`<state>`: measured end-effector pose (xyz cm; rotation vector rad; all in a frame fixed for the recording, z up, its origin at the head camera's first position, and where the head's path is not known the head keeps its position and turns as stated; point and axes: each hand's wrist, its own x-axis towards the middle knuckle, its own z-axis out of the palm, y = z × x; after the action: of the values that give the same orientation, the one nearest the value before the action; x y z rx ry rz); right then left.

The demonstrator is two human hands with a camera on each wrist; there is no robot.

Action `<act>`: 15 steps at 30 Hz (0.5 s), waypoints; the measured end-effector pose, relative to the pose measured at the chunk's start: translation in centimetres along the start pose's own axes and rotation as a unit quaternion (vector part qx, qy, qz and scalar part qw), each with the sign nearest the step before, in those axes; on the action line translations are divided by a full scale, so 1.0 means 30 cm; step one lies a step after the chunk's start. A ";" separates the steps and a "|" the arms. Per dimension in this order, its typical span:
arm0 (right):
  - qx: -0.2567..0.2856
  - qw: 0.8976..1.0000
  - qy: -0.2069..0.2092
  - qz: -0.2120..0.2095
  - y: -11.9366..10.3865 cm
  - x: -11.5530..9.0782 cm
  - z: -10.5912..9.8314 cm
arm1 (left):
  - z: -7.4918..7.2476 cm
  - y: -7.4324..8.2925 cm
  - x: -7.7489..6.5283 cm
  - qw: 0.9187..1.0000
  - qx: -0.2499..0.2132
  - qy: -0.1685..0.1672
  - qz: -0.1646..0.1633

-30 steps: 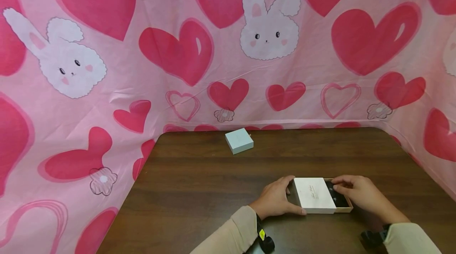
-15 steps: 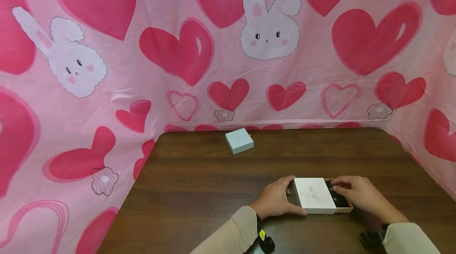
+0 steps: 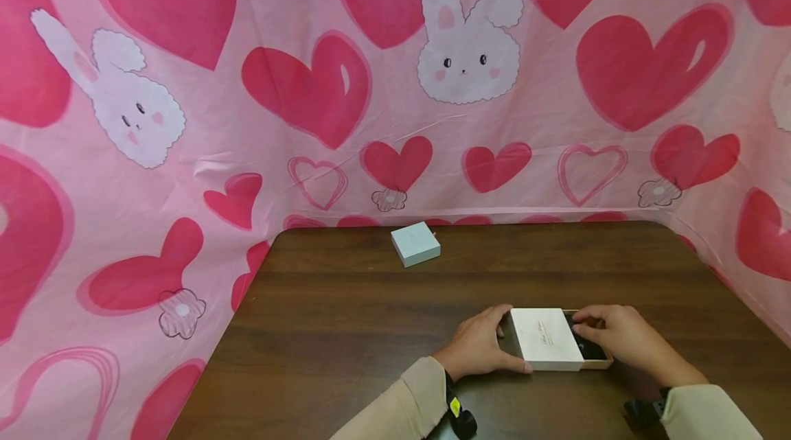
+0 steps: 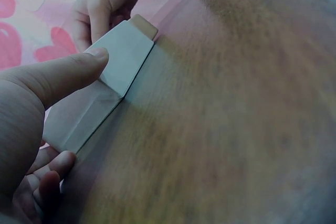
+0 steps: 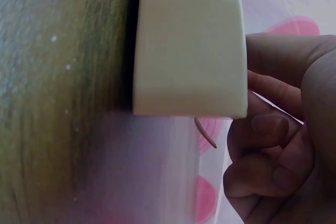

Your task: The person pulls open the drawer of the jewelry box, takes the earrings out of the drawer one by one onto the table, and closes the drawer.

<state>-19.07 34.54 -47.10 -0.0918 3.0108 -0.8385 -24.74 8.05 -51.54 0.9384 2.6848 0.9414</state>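
Pink heart-print cloth (image 3: pixel 395 100) behind brown table (image 3: pixel 346 330); white box (image 3: pixel 546 338) right of centre, tray (image 3: pixel 597 364) part-drawn; left hand (image 3: pixel 477 345) grips box's left end, thumb against fingers; right hand (image 3: pixel 630 336), fingers bent at dark insert (image 3: pixel 591 349), cannot tell whether pinching

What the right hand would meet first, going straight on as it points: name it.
Probably the white sleeve, just ahead of the right hand; whether it touches the black insert below is unclear.
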 end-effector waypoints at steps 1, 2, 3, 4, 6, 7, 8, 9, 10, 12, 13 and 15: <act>0.002 1.000 -0.001 0.001 -0.001 0.000 0.001 | 0.000 0.000 0.000 1.000 -0.001 0.000 0.000; 0.003 1.000 -0.001 0.002 -0.002 0.000 0.002 | 0.000 0.000 0.000 1.000 -0.001 0.000 0.001; 0.002 1.000 -0.002 0.003 -0.003 0.000 0.002 | 0.000 0.000 0.000 1.000 -0.001 -0.001 0.000; 0.000 1.000 -0.002 0.003 -0.004 0.001 0.003 | -0.001 0.001 0.000 1.000 -0.001 -0.001 0.000; -0.009 1.000 0.000 0.000 -0.005 0.003 0.004 | -0.002 0.001 -0.001 1.000 -0.003 -0.003 -0.001; -0.015 1.000 0.002 -0.003 -0.006 0.005 0.004 | -0.002 0.001 -0.001 1.000 -0.003 -0.004 -0.002; -0.023 1.000 0.005 -0.008 -0.006 0.006 0.005 | -0.003 0.002 -0.001 1.000 -0.003 -0.005 -0.003; -0.031 0.999 0.009 -0.016 -0.006 0.008 0.006 | -0.004 0.002 -0.001 1.000 -0.003 -0.006 -0.003; -0.037 0.999 0.013 -0.023 -0.006 0.009 0.007 | -0.005 0.002 -0.001 1.000 -0.004 -0.008 -0.003; -0.047 0.998 0.020 -0.039 -0.006 0.011 0.010 | -0.006 0.002 -0.002 1.000 -0.005 -0.011 -0.005; -0.052 0.997 0.022 -0.043 -0.005 0.012 0.011 | -0.006 0.002 -0.002 1.000 -0.007 -0.012 -0.005; -0.058 0.997 0.022 -0.051 -0.006 0.013 0.012 | -0.008 0.003 -0.003 1.000 -0.008 -0.014 -0.007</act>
<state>-19.46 34.18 -47.33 -0.2340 3.1190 -0.6797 -24.69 7.93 -51.31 0.9219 2.6525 0.9397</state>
